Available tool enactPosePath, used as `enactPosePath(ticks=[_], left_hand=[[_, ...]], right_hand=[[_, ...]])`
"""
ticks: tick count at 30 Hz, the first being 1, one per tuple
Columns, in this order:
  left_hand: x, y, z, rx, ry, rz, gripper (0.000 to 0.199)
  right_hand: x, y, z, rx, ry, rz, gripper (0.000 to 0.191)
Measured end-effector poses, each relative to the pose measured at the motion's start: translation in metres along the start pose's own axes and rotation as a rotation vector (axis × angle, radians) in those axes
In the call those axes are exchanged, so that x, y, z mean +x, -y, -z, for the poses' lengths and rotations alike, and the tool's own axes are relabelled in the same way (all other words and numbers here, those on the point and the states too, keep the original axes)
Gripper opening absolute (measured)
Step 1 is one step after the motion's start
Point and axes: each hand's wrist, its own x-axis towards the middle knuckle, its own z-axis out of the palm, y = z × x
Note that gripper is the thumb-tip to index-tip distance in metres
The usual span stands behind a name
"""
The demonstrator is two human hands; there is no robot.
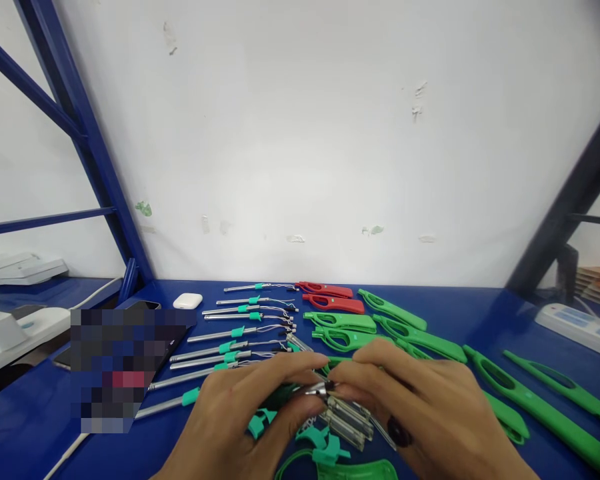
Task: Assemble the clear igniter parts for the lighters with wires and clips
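Note:
My left hand and my right hand meet low in the middle, fingers closed in a pinch. Between their fingertips is a small shiny metal part, mostly covered by the fingers. A dark rounded piece shows against my right palm; I cannot tell what it is. Below the hands lie clear plastic tubes, teal plastic clips and a green lighter casing half. Left of the hands, metal lighter rods with teal clips and wires lie in a rough column.
Red lighter casings and several green lighter casings lie behind and to the right. A white earbud case and a partly blurred dark device are on the left. Power strips stand beside the blue table.

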Motion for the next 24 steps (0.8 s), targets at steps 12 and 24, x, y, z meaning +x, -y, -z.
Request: enactPosePath(ticks=[12, 24], left_hand=[[0.005, -0.005, 0.001, -0.032, -0.090, -0.111, 0.024], [0.010, -0.010, 0.000, 0.003, -0.171, -0.151, 0.022]], right_hand=[[0.000, 0.002, 0.002, 0.026, -0.003, -0.044, 0.022], [-0.001, -0.002, 0.005, -0.102, -0.026, 0.119, 0.032]])
